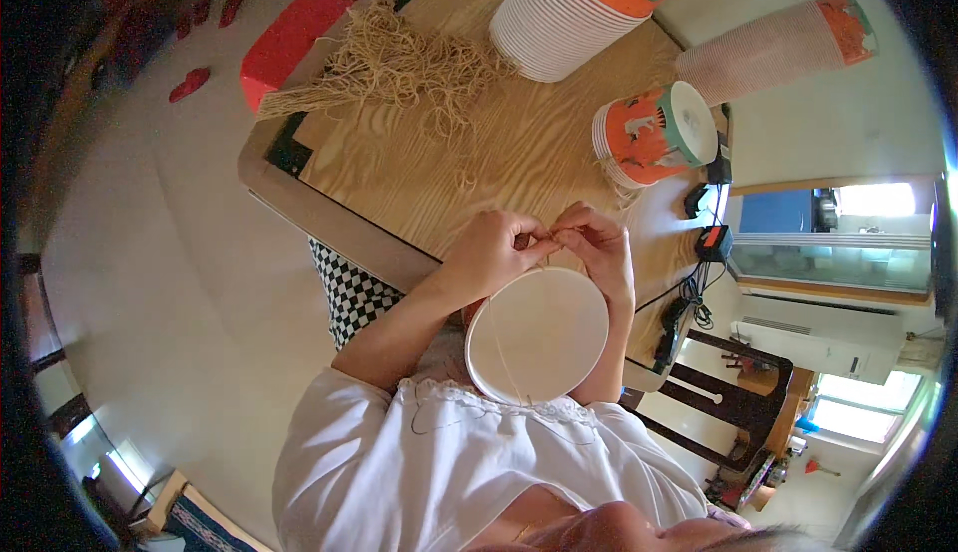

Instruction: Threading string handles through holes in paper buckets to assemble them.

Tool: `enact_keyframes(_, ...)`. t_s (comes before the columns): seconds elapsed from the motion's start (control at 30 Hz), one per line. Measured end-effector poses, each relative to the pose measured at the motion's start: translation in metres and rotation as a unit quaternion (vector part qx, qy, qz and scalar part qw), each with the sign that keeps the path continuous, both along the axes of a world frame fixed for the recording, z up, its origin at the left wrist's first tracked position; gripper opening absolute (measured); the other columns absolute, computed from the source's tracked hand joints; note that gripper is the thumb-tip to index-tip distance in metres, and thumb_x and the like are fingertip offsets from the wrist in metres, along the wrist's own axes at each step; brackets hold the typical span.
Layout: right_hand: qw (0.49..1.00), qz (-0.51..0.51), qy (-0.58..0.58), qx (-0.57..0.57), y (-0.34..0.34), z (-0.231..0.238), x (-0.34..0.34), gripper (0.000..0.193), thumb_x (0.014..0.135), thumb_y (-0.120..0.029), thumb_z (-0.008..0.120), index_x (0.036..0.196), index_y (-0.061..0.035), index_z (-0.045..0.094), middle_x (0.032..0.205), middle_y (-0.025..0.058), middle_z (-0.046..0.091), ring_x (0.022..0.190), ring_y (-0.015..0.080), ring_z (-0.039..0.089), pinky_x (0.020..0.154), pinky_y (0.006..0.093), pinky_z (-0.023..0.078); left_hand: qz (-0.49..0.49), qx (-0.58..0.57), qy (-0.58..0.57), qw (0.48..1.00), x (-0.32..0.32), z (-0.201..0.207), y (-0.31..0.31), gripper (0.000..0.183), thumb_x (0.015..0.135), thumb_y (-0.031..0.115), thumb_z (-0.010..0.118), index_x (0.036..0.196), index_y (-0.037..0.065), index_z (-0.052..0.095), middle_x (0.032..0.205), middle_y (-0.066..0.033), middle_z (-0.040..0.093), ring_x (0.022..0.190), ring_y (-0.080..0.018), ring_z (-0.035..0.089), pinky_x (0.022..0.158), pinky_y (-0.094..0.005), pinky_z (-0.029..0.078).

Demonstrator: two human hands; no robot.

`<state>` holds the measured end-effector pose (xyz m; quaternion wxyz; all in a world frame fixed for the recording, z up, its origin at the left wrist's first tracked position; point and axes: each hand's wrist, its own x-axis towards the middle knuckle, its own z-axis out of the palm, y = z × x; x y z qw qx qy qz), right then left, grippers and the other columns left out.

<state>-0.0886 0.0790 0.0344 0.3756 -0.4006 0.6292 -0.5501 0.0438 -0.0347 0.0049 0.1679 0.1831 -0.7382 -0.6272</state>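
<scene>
Close to my chest is a paper bucket with its round white end (pixel 544 337) facing up toward me; a bit of its orange side shows beside my left wrist. A thin strand of twine (pixel 500 337) runs across that white face. Just past the bucket's far edge, my left hand (pixel 496 250) and my right hand (pixel 602 253) meet, thumbs and fingertips pinched together on the twine. Both hands are closed, and the exact spot they grip is small and partly hidden by the fingers.
On the wooden table (pixel 389 188) lies a tangled heap of twine (pixel 409 63) beside a red object (pixel 289 48). A tall stack of paper buckets (pixel 564 18), a shorter stack (pixel 644 138) and another stack (pixel 758 48) stand farther off. Black cables and adapters (pixel 713 244) lie along the right edge.
</scene>
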Motion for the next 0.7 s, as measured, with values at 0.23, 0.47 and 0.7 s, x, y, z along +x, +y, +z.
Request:
enact_keyframes(0.23,0.979,-0.013,0.023,0.201,-0.002,0.008,-0.003,0.026,0.086,-0.024,0.055,0.074,-0.0005,0.054,0.065,-0.0006,0.049,0.062,0.0097,0.045,0.057,0.0246,0.038,0.018,0.001,0.018,1.0,0.009,0.001,0.002,0.022,0.074,0.023,0.067,0.08,0.002,0.065,0.062,-0.0125,0.061,0.052,-0.0217,0.059,0.049,-0.0332,0.045)
enact_keyframes(0.47,0.963,0.14,0.092,0.212,-0.015,0.025,0.001,0.021,0.09,-0.015,0.047,0.073,-0.0022,0.047,0.066,-0.0014,0.039,0.061,0.0085,0.036,0.056,0.0234,0.031,0.015,-0.035,0.021,0.999,0.016,0.006,-0.001,0.022,0.073,0.023,0.067,0.076,0.002,0.064,0.062,-0.0146,0.06,0.055,-0.0252,0.059,0.051,-0.0347,0.045)
enact_keyframes(0.7,0.963,0.179,0.108,0.169,-0.009,0.026,-0.008,0.011,0.089,-0.011,0.049,0.085,-0.0017,0.05,0.073,0.0033,0.049,0.066,0.0117,0.045,0.058,0.0244,0.038,0.018,-0.002,0.029,0.999,0.021,0.001,-0.001,0.023,0.074,0.025,0.065,0.077,0.002,0.064,0.064,-0.0157,0.06,0.056,-0.0273,0.059,0.052,-0.0358,0.045)
